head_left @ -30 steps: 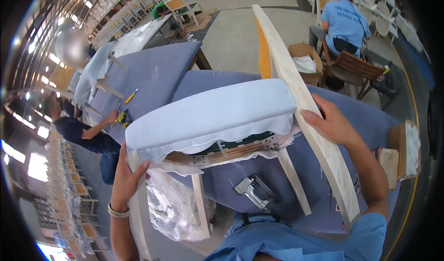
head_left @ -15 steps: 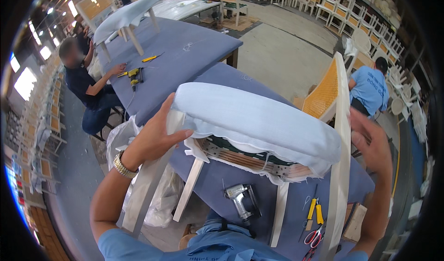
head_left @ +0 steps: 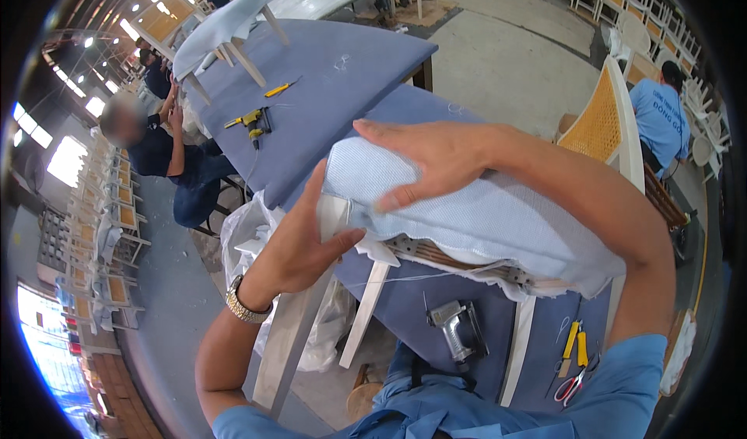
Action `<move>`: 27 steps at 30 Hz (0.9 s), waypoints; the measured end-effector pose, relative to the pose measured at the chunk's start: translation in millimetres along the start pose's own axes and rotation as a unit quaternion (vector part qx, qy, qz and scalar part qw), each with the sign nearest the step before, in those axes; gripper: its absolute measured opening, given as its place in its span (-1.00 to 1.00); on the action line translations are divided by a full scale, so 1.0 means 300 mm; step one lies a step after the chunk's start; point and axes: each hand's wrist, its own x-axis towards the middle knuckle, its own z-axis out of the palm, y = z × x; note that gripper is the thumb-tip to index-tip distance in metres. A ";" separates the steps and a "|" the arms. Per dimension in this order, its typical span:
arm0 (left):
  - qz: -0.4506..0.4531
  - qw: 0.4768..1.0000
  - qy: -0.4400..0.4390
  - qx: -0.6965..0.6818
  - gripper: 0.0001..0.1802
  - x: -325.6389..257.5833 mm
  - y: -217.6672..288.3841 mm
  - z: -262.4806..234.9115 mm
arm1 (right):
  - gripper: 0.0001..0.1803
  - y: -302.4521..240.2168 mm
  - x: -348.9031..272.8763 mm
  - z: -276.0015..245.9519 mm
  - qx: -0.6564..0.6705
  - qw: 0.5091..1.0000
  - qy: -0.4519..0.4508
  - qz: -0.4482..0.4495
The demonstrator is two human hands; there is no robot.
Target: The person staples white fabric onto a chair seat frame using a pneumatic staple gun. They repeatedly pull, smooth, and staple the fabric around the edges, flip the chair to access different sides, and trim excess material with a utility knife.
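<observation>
Nearest to the camera, a grey staple gun [head_left: 457, 330] lies on the blue worktop [head_left: 420, 299], and just to its right are a tool with a yellow handle [head_left: 574, 344] and red-handled scissors [head_left: 569, 386]. Above them, a white chair [head_left: 467, 229] lies on its side on this worktop, with its pale blue padded seat [head_left: 475, 213] turned up and toward the person. Its white legs [head_left: 366, 314] point down, toward the near edge.

The left hand [head_left: 299, 240], with a metal watch [head_left: 245, 305] on the wrist, is curled around the left end of the seat. Here the grip is closed on the chair's white frame, and the thumb presses the fabric edge. The right hand [head_left: 432, 159] lies flat on top of the seat cushion. Its fingers are spread and pressing on the blue fabric, so the grip is wide and does not close around anything.

A clear plastic bag [head_left: 257, 233] hangs beside the worktop, behind the left hand. Farther away, a second blue worktop [head_left: 334, 89] carries a yellow power tool [head_left: 253, 120] and another upturned chair [head_left: 222, 30]. A person in dark clothes [head_left: 167, 159] sits at its left side. At the right, another person in a light blue shirt [head_left: 657, 120] sits near a chair with a woven cane back [head_left: 595, 124].
</observation>
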 end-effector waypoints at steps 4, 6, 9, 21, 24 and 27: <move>-0.004 1.000 -0.002 0.014 0.07 0.011 -0.001 0.002 | 0.18 -0.059 -0.116 0.009 -0.058 0.998 -0.016 -0.002; 0.001 1.000 0.000 -0.007 0.07 0.011 -0.011 0.007 | 0.11 -0.065 -0.219 -0.007 -0.065 0.997 0.000 -0.030; 0.009 1.000 0.011 -0.010 0.06 0.012 -0.004 0.011 | -0.10 -0.037 -0.400 -0.034 0.014 0.999 0.024 -0.040; 0.068 0.996 0.010 0.050 0.10 0.065 0.021 0.025 | -0.03 0.225 -0.538 -0.277 0.063 0.967 0.230 0.091; -0.009 1.000 0.014 0.013 0.11 0.035 0.028 0.022 | 0.05 0.115 -0.440 -0.070 0.006 0.992 0.088 0.085; -0.008 1.000 0.010 0.025 0.10 0.030 0.027 0.023 | 0.14 0.069 -0.448 -0.135 -0.005 0.994 0.042 0.104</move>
